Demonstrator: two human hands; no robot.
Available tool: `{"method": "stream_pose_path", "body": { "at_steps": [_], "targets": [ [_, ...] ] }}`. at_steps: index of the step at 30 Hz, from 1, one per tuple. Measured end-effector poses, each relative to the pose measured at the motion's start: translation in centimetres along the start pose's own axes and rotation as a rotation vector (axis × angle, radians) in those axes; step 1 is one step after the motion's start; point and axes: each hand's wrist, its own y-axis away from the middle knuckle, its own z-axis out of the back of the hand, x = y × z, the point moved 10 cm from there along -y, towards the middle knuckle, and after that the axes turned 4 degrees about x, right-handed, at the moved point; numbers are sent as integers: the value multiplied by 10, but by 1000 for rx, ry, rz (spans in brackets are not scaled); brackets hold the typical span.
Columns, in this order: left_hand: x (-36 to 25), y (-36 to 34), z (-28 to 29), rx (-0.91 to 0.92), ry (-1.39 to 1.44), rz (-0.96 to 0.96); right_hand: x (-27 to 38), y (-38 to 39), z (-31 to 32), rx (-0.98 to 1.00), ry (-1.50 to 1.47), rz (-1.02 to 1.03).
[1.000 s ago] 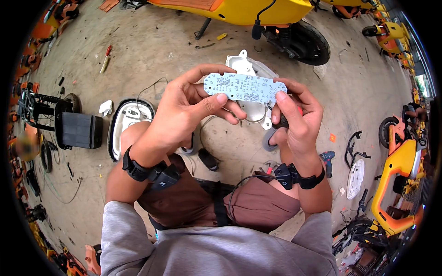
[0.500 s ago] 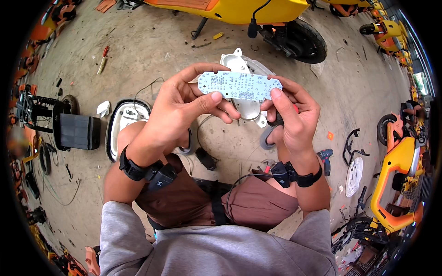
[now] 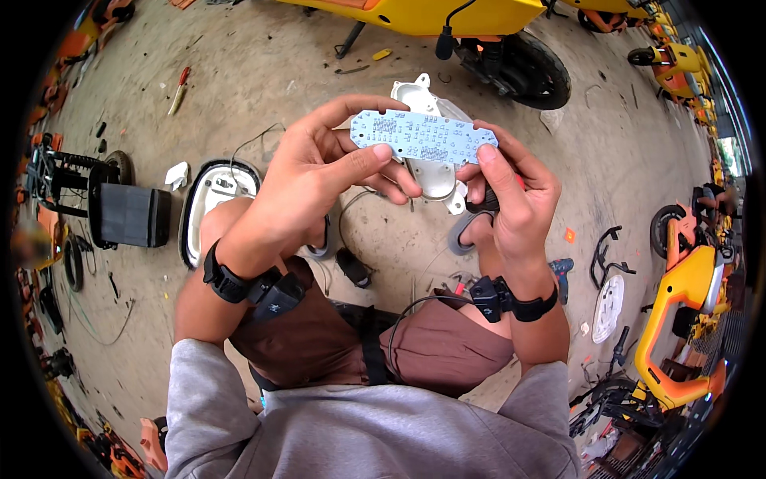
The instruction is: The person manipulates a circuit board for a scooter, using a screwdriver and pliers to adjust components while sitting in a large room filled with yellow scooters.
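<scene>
Between both hands I hold a long light-blue circuit board [image 3: 424,134] with small components on its face. My left hand [image 3: 335,164] grips its left end, thumb on the front and index finger along the top. My right hand [image 3: 511,188] pinches the right end; part of a red and black object [image 3: 484,204] shows behind its fingers, and I cannot tell whether it touches that. Just beyond the board lies a white plastic housing [image 3: 433,179], partly hidden by it. A black-rimmed white shell [image 3: 211,188] rests on the floor beside my left leg.
Yellow scooters [image 3: 403,20] stand ahead and at right [image 3: 670,319]. A black box on a frame [image 3: 128,215] sits left. A drill [image 3: 562,275], black bracket [image 3: 606,255], white panel [image 3: 609,311] and red-handled tool [image 3: 178,89] lie on the floor [image 3: 144,319]. Another person [image 3: 710,195] is at far right.
My two hands and the board sit a little higher in the picture, as do most surroundings. The grip on the board stays about the same.
</scene>
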Motion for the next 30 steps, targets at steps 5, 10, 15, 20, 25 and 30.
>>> {"method": "stream_pose_path", "body": {
  "at_steps": [5, 10, 15, 20, 25, 30],
  "targets": [
    [1, 0, 2, 7, 12, -13, 1, -1, -1, 22, 9, 25],
    [1, -1, 3, -4, 23, -27, 2, -1, -2, 28, 0, 30],
    [-3, -1, 3, -42, -23, -51, -1, -1, -3, 28, -12, 14],
    [-2, -2, 8, -127, -77, -84, -3, 0, -7, 38, -29, -6],
    [0, -4, 9, -129, -14, -83, -3, 0, -8, 50, -14, -7],
    [-1, -3, 8, -130, -25, -72, -3, 1, -9, 47, -25, -13]
  ]
}}
